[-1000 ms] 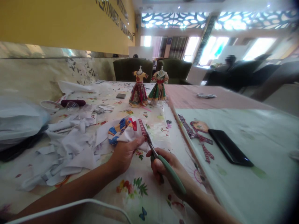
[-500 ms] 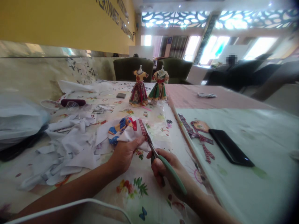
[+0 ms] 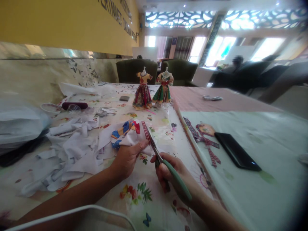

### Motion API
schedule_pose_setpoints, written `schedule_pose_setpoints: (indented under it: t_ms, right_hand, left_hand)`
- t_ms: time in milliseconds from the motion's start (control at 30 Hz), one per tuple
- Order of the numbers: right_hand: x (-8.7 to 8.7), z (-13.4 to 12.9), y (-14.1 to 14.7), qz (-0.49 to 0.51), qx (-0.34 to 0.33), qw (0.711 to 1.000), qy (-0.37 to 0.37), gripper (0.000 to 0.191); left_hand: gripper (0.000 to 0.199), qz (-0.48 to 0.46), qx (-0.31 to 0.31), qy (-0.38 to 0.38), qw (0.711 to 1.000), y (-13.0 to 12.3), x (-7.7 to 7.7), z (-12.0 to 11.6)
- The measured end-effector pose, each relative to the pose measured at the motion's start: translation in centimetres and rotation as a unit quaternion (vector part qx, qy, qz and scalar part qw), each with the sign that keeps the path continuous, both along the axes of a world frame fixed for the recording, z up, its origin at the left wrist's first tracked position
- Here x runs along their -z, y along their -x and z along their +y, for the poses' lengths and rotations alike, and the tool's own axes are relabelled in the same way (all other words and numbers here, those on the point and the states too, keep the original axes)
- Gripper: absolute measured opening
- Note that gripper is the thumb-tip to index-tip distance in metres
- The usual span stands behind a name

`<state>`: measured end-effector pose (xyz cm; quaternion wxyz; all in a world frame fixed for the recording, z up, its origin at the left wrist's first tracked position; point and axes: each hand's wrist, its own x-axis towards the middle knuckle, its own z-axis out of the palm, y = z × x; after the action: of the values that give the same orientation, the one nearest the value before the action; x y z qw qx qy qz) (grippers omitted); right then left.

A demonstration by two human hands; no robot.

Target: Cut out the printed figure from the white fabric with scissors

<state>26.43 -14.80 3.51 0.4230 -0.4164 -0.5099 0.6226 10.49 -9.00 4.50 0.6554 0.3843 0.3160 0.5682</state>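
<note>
Head view looks along a yellow wall (image 3: 60, 22) with dark raised lettering near its top, cut off and skewed so that no whole word reads. Below it runs a pale panel painted with leaves. Far back, bright windows sit under patterned screens, with dark green armchairs (image 3: 137, 71) before them and a seated person off to the right.

A flower-printed cloth covers the tabletop (image 3: 144, 195); to its right lie a pink cloth and a pale green one.

The left hand (image 3: 127, 157) is closed on a piece of white fabric (image 3: 131, 133) with bright blue, yellow and red patches and a red patterned edge, holding it just above the tabletop. The right hand (image 3: 168, 171) is wrapped round the green handles of scissors (image 3: 166, 166), whose blades meet the fabric's red edge; whether the blades are apart I cannot tell.

White fabric scraps (image 3: 69, 150) are heaped to the left of the hands. Two small dressed mannequins (image 3: 152, 89) stand upright farther back, side by side. A dark phone (image 3: 237, 151) lies on the green cloth beside patterned ribbon strips (image 3: 204, 141). A white cable (image 3: 72, 211) crosses the bottom of the picture in front of the left forearm.
</note>
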Motion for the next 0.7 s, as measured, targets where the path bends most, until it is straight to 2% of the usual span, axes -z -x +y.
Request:
schedule_pose_setpoints:
  t_ms: [300,700]
  right_hand:
    - [-0.47,-0.02,-0.22,0.003,-0.002,1.000,-0.019,0.066]
    - [-0.08,-0.07,-0.09,0.013,0.005,1.000,-0.024,0.058]
  left_hand:
    - [0.028,0.066,0.013,-0.052,0.996,0.29,0.15,-0.03]
    - [0.027,0.072,0.013,-0.041,0.997,0.03,-0.15,-0.23]
